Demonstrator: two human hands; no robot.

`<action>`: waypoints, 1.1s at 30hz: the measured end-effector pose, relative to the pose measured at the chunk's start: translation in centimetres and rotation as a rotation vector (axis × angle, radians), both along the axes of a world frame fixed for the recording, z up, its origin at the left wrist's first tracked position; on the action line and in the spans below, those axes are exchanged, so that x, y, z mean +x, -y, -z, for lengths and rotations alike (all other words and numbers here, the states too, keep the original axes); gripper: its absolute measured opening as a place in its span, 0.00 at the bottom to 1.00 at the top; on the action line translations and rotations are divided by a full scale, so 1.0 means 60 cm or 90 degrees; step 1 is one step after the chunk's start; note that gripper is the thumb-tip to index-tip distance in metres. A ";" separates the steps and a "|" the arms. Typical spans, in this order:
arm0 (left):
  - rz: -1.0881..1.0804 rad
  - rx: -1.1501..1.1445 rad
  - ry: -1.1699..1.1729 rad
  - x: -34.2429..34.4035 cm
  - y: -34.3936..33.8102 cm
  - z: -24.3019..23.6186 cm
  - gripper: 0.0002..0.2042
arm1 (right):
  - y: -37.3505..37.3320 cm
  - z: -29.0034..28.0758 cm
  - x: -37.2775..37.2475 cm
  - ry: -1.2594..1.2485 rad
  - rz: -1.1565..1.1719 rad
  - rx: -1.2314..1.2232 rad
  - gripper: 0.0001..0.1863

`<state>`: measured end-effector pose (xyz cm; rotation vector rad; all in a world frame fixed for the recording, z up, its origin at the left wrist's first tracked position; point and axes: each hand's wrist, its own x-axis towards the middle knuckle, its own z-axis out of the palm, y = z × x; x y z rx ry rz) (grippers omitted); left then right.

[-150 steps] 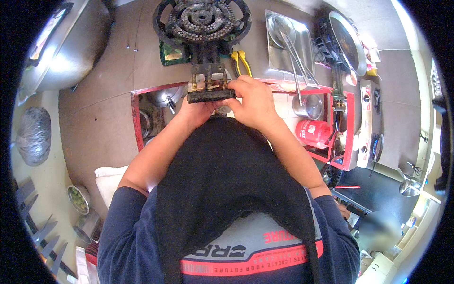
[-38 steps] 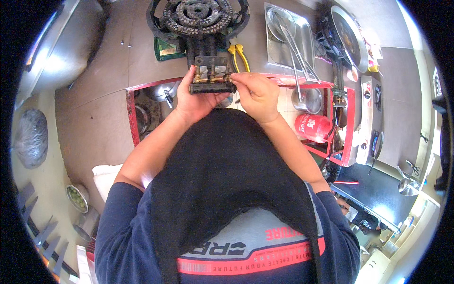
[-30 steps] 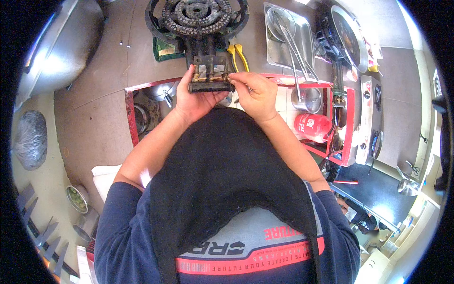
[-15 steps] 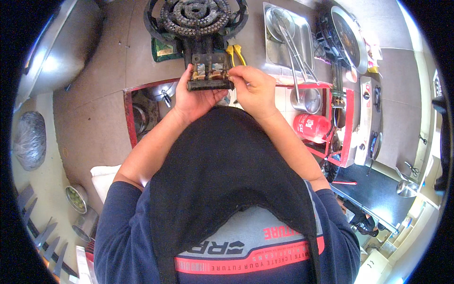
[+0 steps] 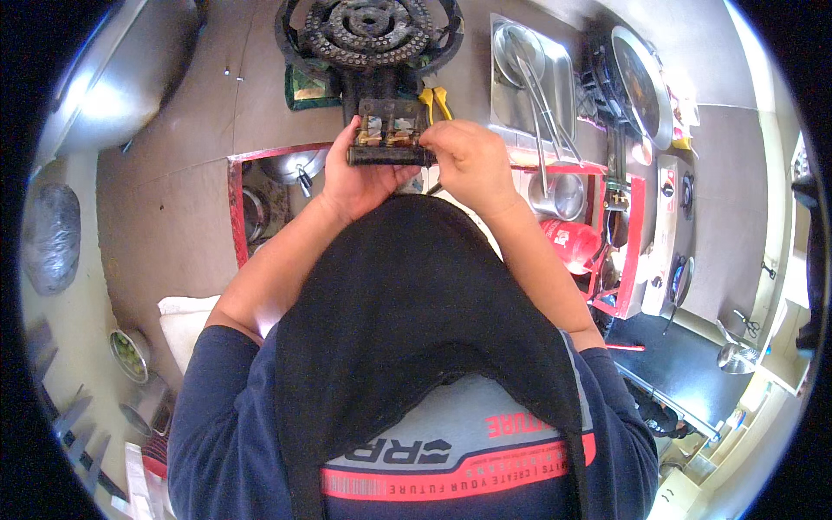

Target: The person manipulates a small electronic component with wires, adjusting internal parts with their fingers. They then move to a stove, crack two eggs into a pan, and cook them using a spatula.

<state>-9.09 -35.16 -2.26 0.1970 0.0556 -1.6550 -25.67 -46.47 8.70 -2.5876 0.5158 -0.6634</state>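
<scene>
A cast-iron gas burner [image 5: 371,39] with concentric rings of holes stands at the far middle. Its near end carries a gas valve assembly [image 5: 390,130] with brass fittings and a dark pipe [image 5: 387,156] across the front. My left hand [image 5: 357,180] cradles this end from below, thumb up along its left side and fingers curled under the pipe. At the right end of the assembly, my right hand [image 5: 472,160] is closed, thumb and forefinger pinched together. What sits in that pinch is hidden. Pliers [image 5: 438,102] with yellow handles lie just beyond my right hand.
A metal tray [image 5: 555,95] with a bowl and long tongs lies right of the burner. Another burner with a large pan [image 5: 640,87] stands farther right. Below the red frame [image 5: 234,208] are a pot [image 5: 568,195] and a red gas cylinder [image 5: 569,243]. A big wok [image 5: 130,78] fills the far left.
The view has shifted slightly, so the burner and counter sit a little to the right. My left hand keeps its hold; my right fingers have turned slightly at the assembly's right end.
</scene>
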 end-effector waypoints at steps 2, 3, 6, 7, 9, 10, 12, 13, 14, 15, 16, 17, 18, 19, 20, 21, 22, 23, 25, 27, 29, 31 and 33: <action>0.003 -0.001 0.003 0.002 0.001 0.004 0.34 | 0.013 -0.005 -0.002 -0.037 -0.044 0.006 0.07; 0.003 -0.006 0.000 0.003 0.002 0.005 0.34 | 0.019 -0.007 -0.001 -0.039 -0.053 0.001 0.07; -0.006 -0.013 0.001 -0.001 0.005 0.008 0.34 | 0.022 -0.009 0.005 -0.044 -0.041 0.001 0.06; -0.011 -0.013 0.001 -0.002 0.007 0.008 0.34 | 0.016 -0.009 0.006 -0.046 -0.014 0.009 0.06; -0.022 -0.009 0.005 -0.004 0.011 0.005 0.34 | 0.003 -0.006 0.008 -0.042 0.036 0.030 0.05; -0.029 -0.003 0.009 -0.006 0.011 0.003 0.34 | -0.006 -0.003 0.010 -0.038 0.059 0.045 0.05; -0.034 0.009 0.016 -0.007 0.012 0.000 0.35 | -0.014 0.001 0.014 -0.022 0.092 0.072 0.04; -0.033 0.016 0.019 -0.007 0.013 -0.001 0.35 | -0.015 0.004 0.016 -0.009 0.101 0.083 0.04; -0.034 0.014 0.021 -0.007 0.012 -0.001 0.35 | -0.016 0.005 0.016 0.004 0.108 0.094 0.04; -0.034 0.018 0.013 -0.007 0.013 -0.001 0.35 | -0.015 0.006 0.016 -0.005 0.130 0.150 0.04; -0.035 0.013 0.003 -0.007 0.013 -0.001 0.35 | -0.012 0.006 0.015 -0.012 0.149 0.206 0.04; -0.037 -0.003 -0.007 -0.006 0.014 0.001 0.34 | -0.009 0.006 0.014 -0.026 0.176 0.263 0.04; -0.036 0.003 0.001 -0.006 0.015 0.003 0.35 | -0.007 0.005 0.013 -0.011 0.163 0.251 0.04; -0.036 -0.001 0.007 -0.007 0.015 0.004 0.35 | -0.005 0.004 0.012 -0.002 0.156 0.241 0.04; -0.037 0.016 0.018 -0.007 0.015 0.006 0.35 | -0.003 0.003 0.012 0.000 0.152 0.230 0.04; -0.035 -0.001 0.013 -0.007 0.015 0.007 0.35 | -0.002 0.002 0.011 -0.002 0.142 0.219 0.04; -0.033 0.001 0.014 -0.007 0.016 0.008 0.35 | 0.000 -0.001 0.010 -0.009 0.136 0.204 0.03; -0.031 0.009 0.015 -0.006 0.017 0.008 0.35 | 0.001 -0.002 0.010 -0.016 0.129 0.190 0.03; -0.030 -0.002 0.011 -0.007 0.017 0.008 0.35 | 0.002 -0.004 0.011 -0.009 0.103 0.173 0.03; -0.032 -0.002 0.007 -0.007 0.016 0.008 0.35 | 0.001 -0.005 0.011 -0.007 0.086 0.150 0.03; -0.038 -0.010 0.000 -0.008 0.016 0.008 0.35 | -0.001 -0.004 0.010 -0.008 0.074 0.121 0.03; -0.041 -0.002 0.015 -0.009 0.016 0.009 0.34 | 0.000 -0.002 0.009 0.002 0.071 0.101 0.03; -0.045 0.007 0.022 -0.010 0.017 0.011 0.34 | 0.001 0.001 0.009 0.010 0.068 0.095 0.04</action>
